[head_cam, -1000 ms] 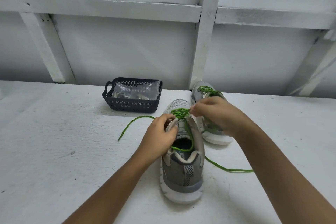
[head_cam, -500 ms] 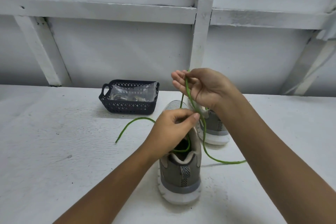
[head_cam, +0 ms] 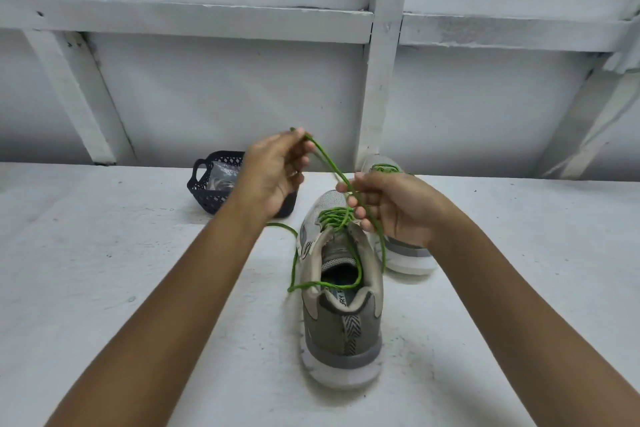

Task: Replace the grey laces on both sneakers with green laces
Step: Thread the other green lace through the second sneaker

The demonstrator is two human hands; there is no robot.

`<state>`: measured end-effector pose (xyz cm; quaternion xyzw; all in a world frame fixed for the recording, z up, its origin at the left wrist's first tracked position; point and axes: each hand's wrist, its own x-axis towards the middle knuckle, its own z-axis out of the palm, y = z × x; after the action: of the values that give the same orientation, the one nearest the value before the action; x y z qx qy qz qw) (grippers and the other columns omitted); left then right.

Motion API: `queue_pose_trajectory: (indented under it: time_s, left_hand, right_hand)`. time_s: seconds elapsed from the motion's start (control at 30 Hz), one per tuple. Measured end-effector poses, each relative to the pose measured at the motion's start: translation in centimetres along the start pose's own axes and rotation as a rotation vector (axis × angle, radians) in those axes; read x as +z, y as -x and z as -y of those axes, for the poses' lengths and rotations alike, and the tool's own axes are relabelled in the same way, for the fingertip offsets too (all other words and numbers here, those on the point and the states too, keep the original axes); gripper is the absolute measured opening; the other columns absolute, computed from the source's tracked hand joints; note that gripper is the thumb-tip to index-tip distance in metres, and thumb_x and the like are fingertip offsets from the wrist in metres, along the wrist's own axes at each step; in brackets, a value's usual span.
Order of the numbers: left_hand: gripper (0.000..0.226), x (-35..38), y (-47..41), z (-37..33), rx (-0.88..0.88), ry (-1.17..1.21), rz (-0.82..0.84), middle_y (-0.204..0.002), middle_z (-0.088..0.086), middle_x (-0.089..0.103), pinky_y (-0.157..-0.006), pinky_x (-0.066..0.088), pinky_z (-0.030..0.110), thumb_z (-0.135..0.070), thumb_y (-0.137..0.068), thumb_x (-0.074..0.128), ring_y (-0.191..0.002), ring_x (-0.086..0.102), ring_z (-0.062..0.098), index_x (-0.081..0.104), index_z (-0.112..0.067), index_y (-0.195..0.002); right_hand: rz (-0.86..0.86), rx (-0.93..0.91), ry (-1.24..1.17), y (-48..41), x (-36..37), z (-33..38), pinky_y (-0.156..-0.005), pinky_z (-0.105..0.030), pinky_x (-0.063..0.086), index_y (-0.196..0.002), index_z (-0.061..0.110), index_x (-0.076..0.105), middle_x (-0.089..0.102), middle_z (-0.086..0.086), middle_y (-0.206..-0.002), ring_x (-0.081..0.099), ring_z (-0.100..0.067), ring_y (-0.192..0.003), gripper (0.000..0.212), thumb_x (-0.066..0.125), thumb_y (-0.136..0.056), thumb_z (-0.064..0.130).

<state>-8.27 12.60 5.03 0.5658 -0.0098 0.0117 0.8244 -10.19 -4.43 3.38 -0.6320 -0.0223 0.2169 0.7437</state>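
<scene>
Above the near grey mesh sneaker, the left hand has risen to pinch the thin green cord lace near its tip; the right hand, now lower, curls round the same strand. This shoe's lacing seems nearly finished.

Upright grey sneaker, loose green lace

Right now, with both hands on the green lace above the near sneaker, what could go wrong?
The left hand pinches the green lace only near its tip, so it may slip free. Below the right hand, slack loops across the opening of the near sneaker and could snag or knot when pulled.
</scene>
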Motion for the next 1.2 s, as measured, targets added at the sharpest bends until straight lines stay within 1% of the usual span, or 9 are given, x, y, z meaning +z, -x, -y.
queue_pose_trajectory:
  time_s: [0.2, 0.37, 0.47, 0.63, 0.83, 0.9, 1.0, 1.13, 1.2]
  left_hand:
    - [0.019, -1.5, -1.7, 0.1, -0.018, 0.078, -0.171, -0.053, -0.009, 0.062, -0.049, 0.035, 0.019, -0.024, -0.093, 0.054, -0.044, 0.051, 0.001, 0.062, -0.018, -0.077]
    - [0.019, -0.1, -0.1, 3.1, -0.133, -0.315, 0.128, -0.066, -0.008, 0.058, -0.047, 0.032, 0.018, -0.030, -0.091, 0.057, -0.052, 0.047, 0.004, 0.068, -0.018, -0.082]
    - [0.018, 0.2, 0.4, 3.7, -0.127, -0.323, 0.218, -0.059, -0.011, 0.059, -0.045, 0.032, 0.015, -0.020, -0.093, 0.055, -0.048, 0.046, 0.002, 0.068, -0.016, -0.082]
    - [0.018, 0.1, -1.3, 2.1, -0.142, -0.177, 0.049, -0.049, -0.010, 0.060, -0.048, 0.032, 0.015, -0.015, -0.094, 0.052, -0.042, 0.048, -0.003, 0.063, -0.014, -0.080]
    - [0.015, -0.1, -2.1, 1.9, -0.147, -0.100, -0.024, -0.059, -0.007, 0.068, -0.046, 0.040, 0.013, -0.016, -0.095, 0.052, -0.050, 0.059, -0.001, 0.061, -0.013, -0.083]
    - [0.017, -0.1, -1.7, 2.7, -0.174, -0.276, 0.002, -0.075, -0.005, 0.071, -0.053, 0.041, 0.019, -0.028, -0.095, 0.051, -0.061, 0.061, 0.004, 0.061, -0.015, -0.089]
    - [0.033, -0.1, -0.4, 4.6, -0.104, -0.749, 0.038, -0.090, -0.002, 0.068, -0.063, 0.041, 0.027, -0.045, -0.094, 0.047, -0.076, 0.059, 0.012, 0.061, -0.015, -0.097]
    - [0.047, 0.5, 2.2, 6.9, 0.055, -1.125, 0.108, -0.077, 0.011, 0.058, -0.076, 0.044, 0.034, -0.058, -0.087, 0.047, -0.090, 0.059, 0.030, 0.054, -0.020, -0.062]
    - [0.054, 0.7, 2.9, 7.4, 0.081, -1.161, 0.125, -0.071, 0.015, 0.050, -0.078, 0.041, 0.035, -0.054, -0.087, 0.050, -0.097, 0.055, 0.038, 0.047, -0.020, -0.046]
  right_hand:
    - [-0.003, -0.066, 0.082, 0.7, -1.0, -0.9, -0.044, -0.016, 0.044, -0.084, 0.005, 0.066, 0.057, 0.002, -0.059, 0.051, -0.006, -0.049, 0.021, 0.050, -0.095, 0.011]
    - [-0.023, -0.065, 0.052, 0.4, -0.5, -0.8, -0.044, -0.015, 0.046, -0.084, 0.003, 0.066, 0.058, 0.002, -0.057, 0.052, -0.005, -0.048, 0.020, 0.051, -0.094, 0.009]
    - [-0.039, -0.060, 0.047, 0.3, -0.3, -0.8, -0.044, -0.015, 0.045, -0.082, 0.004, 0.066, 0.057, 0.002, -0.055, 0.051, -0.005, -0.046, 0.021, 0.051, -0.095, 0.010]
    - [-0.028, -0.050, 0.049, 0.8, -1.0, -1.3, -0.042, -0.015, 0.044, -0.084, 0.002, 0.065, 0.055, 0.002, -0.055, 0.049, -0.004, -0.045, 0.020, 0.050, -0.094, 0.010]
    - [-0.003, -0.048, -0.006, 1.5, -2.0, -1.8, -0.045, -0.016, 0.049, -0.093, -0.002, 0.065, 0.058, -0.001, -0.059, 0.053, -0.005, -0.047, 0.019, 0.047, -0.094, 0.004]
    - [0.006, -0.047, -0.056, 1.6, -2.2, -1.8, -0.049, -0.017, 0.051, -0.096, -0.003, 0.064, 0.060, -0.003, -0.063, 0.057, -0.008, -0.050, 0.022, 0.042, -0.094, -0.005]
    - [-0.012, -0.080, -0.103, 1.7, -2.6, -2.1, -0.055, -0.020, 0.054, -0.098, -0.003, 0.062, 0.063, -0.006, -0.068, 0.062, -0.011, -0.057, 0.029, 0.036, -0.091, -0.014]
    - [-0.128, -0.183, -0.102, 1.2, -2.3, -2.8, -0.059, -0.021, 0.057, -0.093, -0.003, 0.062, 0.068, -0.008, -0.068, 0.068, -0.013, -0.062, 0.021, 0.042, -0.092, -0.012]
    - [-0.195, -0.231, -0.060, 0.7, -2.0, -3.3, -0.062, -0.022, 0.058, -0.090, -0.001, 0.061, 0.069, -0.008, -0.071, 0.069, -0.013, -0.063, 0.020, 0.043, -0.093, -0.010]
